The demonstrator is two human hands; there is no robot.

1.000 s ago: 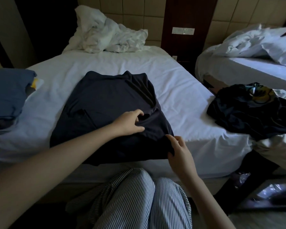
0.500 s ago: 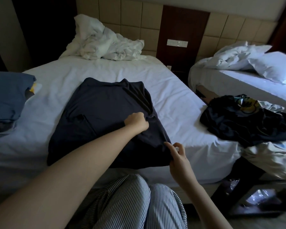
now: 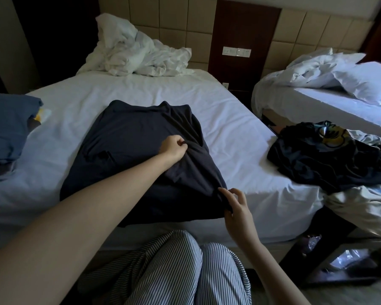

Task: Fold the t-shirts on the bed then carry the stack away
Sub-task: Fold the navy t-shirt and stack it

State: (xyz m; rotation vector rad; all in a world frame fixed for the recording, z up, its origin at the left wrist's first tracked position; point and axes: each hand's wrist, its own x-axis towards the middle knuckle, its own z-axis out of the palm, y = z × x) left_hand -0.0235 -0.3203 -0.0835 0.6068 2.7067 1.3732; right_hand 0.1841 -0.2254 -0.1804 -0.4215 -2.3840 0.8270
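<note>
A: Where do we have the navy t-shirt point(image 3: 128, 150)?
B: Flat on the bed point(image 3: 141, 91), mid-mattress, with its near end at the mattress edge closest to us. The long axis runs from us toward the headboard and leans a bit left at the far end.
A: Hands?
B: Both are on its right side. The left hand point(image 3: 173, 148) reaches across, fingers curled, pinching a ridge of cloth about halfway up the right edge. The right hand point(image 3: 235, 208) pinches the near right corner between thumb and forefinger, other fingers loose and spread.
A: So we hold one line at two points.
B: Yes, and that line runs along the long axis. The rest of the shirt lies left of both hands. We read this as the lengthwise fold: carry the right edge left, over the body.
A: Which hand leads?
B: Right is nearer us and has the corner. Left is further up. We'd want them moving together or the edge skews.
A: Risk?
B: Cloth is bunched under the left pinch and may crease in. We can't tell if a sleeve is tucked beneath.
A: Overall?
B: The blue stack point(image 3: 7, 124) sits folded at the bed's left edge. The dark pile point(image 3: 323, 155) lies unfolded off the right corner, well apart from the hands. We judge there's more folding left and the carry isn't close.
</note>
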